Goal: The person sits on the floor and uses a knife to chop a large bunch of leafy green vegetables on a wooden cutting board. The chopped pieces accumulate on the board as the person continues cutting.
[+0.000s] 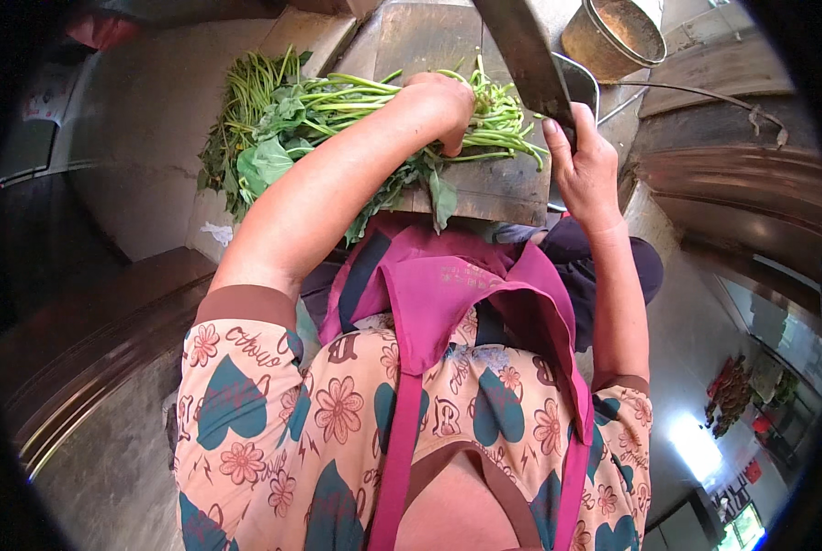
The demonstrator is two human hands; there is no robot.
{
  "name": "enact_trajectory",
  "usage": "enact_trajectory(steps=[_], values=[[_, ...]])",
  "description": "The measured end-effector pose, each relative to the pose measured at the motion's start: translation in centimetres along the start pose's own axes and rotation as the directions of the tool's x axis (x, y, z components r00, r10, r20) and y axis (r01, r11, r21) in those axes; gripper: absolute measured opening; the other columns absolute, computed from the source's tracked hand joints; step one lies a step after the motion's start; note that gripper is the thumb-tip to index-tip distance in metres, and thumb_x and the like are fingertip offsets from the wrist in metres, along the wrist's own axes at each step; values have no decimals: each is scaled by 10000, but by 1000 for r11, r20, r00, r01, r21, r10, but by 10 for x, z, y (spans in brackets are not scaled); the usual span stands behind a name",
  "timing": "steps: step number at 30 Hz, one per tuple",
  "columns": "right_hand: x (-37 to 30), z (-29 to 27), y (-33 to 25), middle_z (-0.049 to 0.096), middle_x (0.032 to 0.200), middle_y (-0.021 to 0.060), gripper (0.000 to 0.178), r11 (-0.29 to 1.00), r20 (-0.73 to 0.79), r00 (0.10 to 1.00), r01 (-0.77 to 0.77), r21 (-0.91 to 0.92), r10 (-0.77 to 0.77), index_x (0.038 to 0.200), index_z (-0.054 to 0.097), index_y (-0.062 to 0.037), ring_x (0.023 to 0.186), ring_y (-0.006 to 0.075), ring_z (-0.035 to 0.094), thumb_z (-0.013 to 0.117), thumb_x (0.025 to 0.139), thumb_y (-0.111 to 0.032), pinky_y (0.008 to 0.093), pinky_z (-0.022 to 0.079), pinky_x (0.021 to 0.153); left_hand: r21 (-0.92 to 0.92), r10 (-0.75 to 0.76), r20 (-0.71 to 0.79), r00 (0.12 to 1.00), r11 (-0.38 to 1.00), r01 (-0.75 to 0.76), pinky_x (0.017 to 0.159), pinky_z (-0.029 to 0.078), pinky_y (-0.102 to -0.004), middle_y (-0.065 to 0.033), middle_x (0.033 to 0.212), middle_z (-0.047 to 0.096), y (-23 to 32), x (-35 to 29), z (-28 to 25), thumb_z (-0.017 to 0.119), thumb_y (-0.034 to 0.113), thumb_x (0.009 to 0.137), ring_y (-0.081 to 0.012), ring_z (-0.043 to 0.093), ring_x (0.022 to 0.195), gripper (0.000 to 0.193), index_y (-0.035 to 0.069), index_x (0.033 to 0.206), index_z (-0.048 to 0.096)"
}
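Patterned shirt (342, 409) and magenta apron (443, 289) come nearest, then a wooden board (503, 188) bearing long-stemmed greens (351, 96), leaves cluttering its near edge, a bucket (593, 57) beyond, a broad knife (526, 57) gripped in the right hand (587, 174), the left hand (440, 106) curled over the stems, seemingly steadying them for chopping, which calls for careful clearance.

One round, rust-stained bucket (584, 42) with a thin rim, upper right; just beside it, one thin, dark, bent cable (691, 88), extending rightward over a long, brown, plank-like wooden structure (742, 209). One crumpled white scrap (218, 232) on the grey concrete floor (149, 165), left; one red, soft-looking piece (103, 32), upper left, material unclear. One brown, clustered bundle (730, 397), lower right, near a glaring white patch of light (694, 447).
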State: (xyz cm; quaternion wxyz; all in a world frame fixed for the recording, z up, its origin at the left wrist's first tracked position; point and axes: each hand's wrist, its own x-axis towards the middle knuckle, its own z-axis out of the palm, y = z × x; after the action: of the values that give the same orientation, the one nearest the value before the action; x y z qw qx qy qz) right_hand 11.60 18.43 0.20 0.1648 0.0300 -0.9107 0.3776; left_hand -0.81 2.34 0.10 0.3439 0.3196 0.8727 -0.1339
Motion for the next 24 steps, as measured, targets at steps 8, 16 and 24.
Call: enact_trajectory(steps=[8, 16, 24], values=[[10, 6, 10, 605, 808, 253, 263, 992, 198, 974, -97, -81, 112, 1012, 485, -59, 808, 455, 595, 553, 943, -304, 518, 446, 662, -13, -36, -34, 999, 999, 36, 888, 514, -414, -65, 1198, 651, 2, 5, 11, 846, 386, 614, -214, 626, 1092, 692, 96, 1202, 625], [11, 2, 10, 622, 811, 248, 255, 990, 184, 977, -87, -111, 107, 1017, 500, -59, 799, 457, 608, 557, 944, -297, 511, 467, 670, -15, -9, -144, 990, 1000, 7, 870, 527, -366, -75, 1112, 685, -4, -1, 13, 842, 387, 590, -220, 656, 1027, 576, 107, 1074, 703], [-25, 20, 14, 615, 827, 259, 227, 972, 86, 972, -208, -112, 218, 1047, 485, -43, 797, 477, 594, 573, 939, -222, 513, 463, 653, -10, -71, -108, 992, 997, 70, 850, 541, -424, -60, 1120, 684, -1, 7, 14, 806, 420, 640, -235, 663, 1008, 569, 106, 1101, 693]])
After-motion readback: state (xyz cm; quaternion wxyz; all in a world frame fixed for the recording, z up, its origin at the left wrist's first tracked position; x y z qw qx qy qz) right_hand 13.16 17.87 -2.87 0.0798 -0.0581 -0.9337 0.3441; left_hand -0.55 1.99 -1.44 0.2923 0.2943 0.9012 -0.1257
